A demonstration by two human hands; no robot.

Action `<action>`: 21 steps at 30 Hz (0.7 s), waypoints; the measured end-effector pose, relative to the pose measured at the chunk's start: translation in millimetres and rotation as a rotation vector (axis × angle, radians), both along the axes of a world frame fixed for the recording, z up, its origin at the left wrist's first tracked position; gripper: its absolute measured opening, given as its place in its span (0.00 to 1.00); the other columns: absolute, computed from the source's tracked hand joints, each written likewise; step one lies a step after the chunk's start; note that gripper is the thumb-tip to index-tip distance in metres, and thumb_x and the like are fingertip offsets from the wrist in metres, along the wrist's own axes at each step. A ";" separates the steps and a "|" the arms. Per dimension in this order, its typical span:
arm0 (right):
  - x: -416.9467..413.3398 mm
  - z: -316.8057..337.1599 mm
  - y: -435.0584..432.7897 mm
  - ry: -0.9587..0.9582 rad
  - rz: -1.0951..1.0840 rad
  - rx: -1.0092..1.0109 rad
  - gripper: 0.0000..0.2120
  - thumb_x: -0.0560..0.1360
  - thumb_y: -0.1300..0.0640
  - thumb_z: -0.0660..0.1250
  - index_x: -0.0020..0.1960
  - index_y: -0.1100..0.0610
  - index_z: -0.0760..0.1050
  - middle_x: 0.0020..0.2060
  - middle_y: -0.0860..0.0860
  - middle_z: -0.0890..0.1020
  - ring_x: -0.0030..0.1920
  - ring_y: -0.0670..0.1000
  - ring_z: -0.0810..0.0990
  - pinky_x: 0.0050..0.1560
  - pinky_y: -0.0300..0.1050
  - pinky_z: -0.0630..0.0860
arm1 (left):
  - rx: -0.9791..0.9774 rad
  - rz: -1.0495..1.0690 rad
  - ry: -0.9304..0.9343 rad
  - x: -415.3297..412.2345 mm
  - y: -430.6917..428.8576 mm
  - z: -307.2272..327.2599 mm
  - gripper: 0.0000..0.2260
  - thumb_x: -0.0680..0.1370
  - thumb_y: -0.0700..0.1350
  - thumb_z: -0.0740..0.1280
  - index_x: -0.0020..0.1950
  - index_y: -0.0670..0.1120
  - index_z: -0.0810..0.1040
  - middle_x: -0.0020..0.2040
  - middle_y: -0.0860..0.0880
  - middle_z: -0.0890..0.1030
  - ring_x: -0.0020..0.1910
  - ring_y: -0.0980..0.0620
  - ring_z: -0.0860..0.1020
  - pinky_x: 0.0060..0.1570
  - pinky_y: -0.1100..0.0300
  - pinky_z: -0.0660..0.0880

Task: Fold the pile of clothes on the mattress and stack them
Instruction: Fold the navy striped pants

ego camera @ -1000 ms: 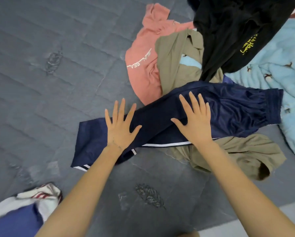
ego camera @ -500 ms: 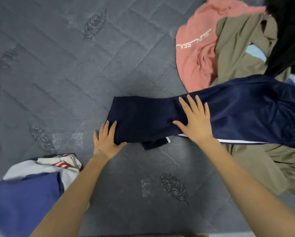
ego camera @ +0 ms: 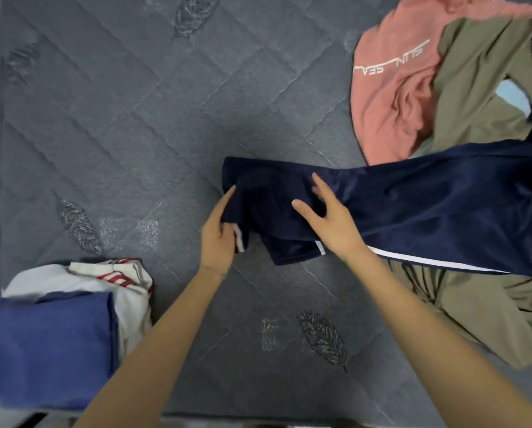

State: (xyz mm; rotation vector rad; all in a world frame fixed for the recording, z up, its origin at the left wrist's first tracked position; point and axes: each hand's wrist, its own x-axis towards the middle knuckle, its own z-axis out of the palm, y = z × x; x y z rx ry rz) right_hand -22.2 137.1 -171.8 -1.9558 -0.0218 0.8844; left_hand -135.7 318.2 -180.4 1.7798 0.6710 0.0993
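Navy track pants with a white side stripe lie across the grey quilted mattress, reaching to the right edge of the view. My left hand grips the pants' left leg end, thumb over the cloth near a white cuff edge. My right hand rests on the same leg just to the right, fingers spread and slightly lifted. At the lower left stands a stack of folded clothes: a blue garment on top of a white one with red stripes.
At the upper right lies the unfolded pile: a pink sweatshirt with white lettering, an olive garment and, below the pants, more olive cloth. The mattress's near edge runs along the bottom, its left edge by a pale floor.
My view has swung left, so the pile sits further right. My left hand went from lying flat beside the leg end to gripping it. My right hand has lifted its fingers off the cloth.
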 end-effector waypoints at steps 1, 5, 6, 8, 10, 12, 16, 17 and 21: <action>-2.9 5.2 8.1 0.114 -0.075 0.053 0.35 0.73 0.37 0.66 0.76 0.45 0.59 0.71 0.45 0.70 0.70 0.43 0.68 0.69 0.39 0.62 | -0.034 -0.027 -0.043 7.1 -9.6 7.2 0.24 0.80 0.29 0.51 0.74 0.46 0.64 0.58 0.56 0.81 0.51 0.54 0.81 0.51 0.62 0.78; -0.1 20.0 26.1 0.470 -0.273 0.244 0.24 0.75 0.33 0.60 0.64 0.46 0.74 0.57 0.43 0.82 0.58 0.42 0.80 0.57 0.42 0.78 | -0.101 -0.241 -0.143 30.6 -49.1 31.3 0.24 0.78 0.29 0.53 0.74 0.43 0.64 0.71 0.55 0.69 0.70 0.59 0.68 0.69 0.66 0.63; 2.8 23.3 25.6 0.506 -0.317 0.293 0.21 0.75 0.34 0.61 0.59 0.47 0.76 0.50 0.43 0.85 0.53 0.42 0.82 0.51 0.39 0.80 | -0.116 -0.312 -0.127 33.6 -57.9 34.1 0.25 0.78 0.29 0.53 0.74 0.44 0.63 0.72 0.54 0.68 0.72 0.58 0.66 0.71 0.65 0.61; 9.1 29.0 18.9 0.521 -0.400 0.341 0.22 0.74 0.36 0.66 0.60 0.51 0.77 0.49 0.46 0.86 0.52 0.46 0.83 0.53 0.41 0.80 | -0.105 -0.447 -0.086 35.7 -71.7 35.7 0.24 0.79 0.31 0.53 0.75 0.43 0.61 0.73 0.50 0.66 0.73 0.55 0.64 0.73 0.61 0.59; 13.2 32.1 7.1 0.463 -0.487 0.327 0.19 0.75 0.45 0.69 0.60 0.56 0.78 0.50 0.51 0.85 0.53 0.50 0.83 0.55 0.44 0.79 | -0.042 -0.554 -0.076 35.3 -78.3 33.9 0.22 0.80 0.35 0.56 0.75 0.42 0.60 0.75 0.46 0.64 0.75 0.53 0.62 0.75 0.57 0.57; 17.3 34.6 -8.0 0.377 -0.581 0.300 0.09 0.78 0.55 0.67 0.54 0.59 0.79 0.47 0.55 0.85 0.50 0.53 0.83 0.51 0.46 0.80 | 0.042 -0.608 -0.105 34.0 -81.6 33.6 0.21 0.81 0.40 0.57 0.75 0.44 0.61 0.74 0.46 0.65 0.75 0.53 0.62 0.74 0.57 0.57; 29.1 37.9 -46.6 0.140 -0.658 0.196 0.05 0.79 0.59 0.64 0.46 0.58 0.77 0.45 0.53 0.82 0.47 0.49 0.80 0.51 0.42 0.77 | 0.116 -0.334 -0.095 35.6 -81.4 21.0 0.17 0.82 0.40 0.56 0.71 0.41 0.68 0.71 0.45 0.70 0.71 0.52 0.67 0.72 0.54 0.63; 32.9 39.3 -58.2 0.068 -0.662 0.164 0.06 0.80 0.59 0.64 0.44 0.56 0.76 0.42 0.51 0.81 0.44 0.45 0.79 0.48 0.37 0.76 | 0.150 -0.270 -0.017 37.0 -79.7 13.3 0.18 0.82 0.39 0.57 0.72 0.41 0.67 0.72 0.44 0.68 0.72 0.50 0.65 0.73 0.54 0.61; 49.4 45.5 -116.7 -0.254 -0.612 -0.039 0.09 0.79 0.60 0.64 0.40 0.56 0.74 0.35 0.47 0.76 0.33 0.34 0.72 0.40 0.29 0.70 | 0.377 -0.171 0.365 44.3 -60.7 -20.6 0.27 0.80 0.40 0.64 0.77 0.39 0.56 0.77 0.38 0.54 0.77 0.42 0.52 0.75 0.52 0.52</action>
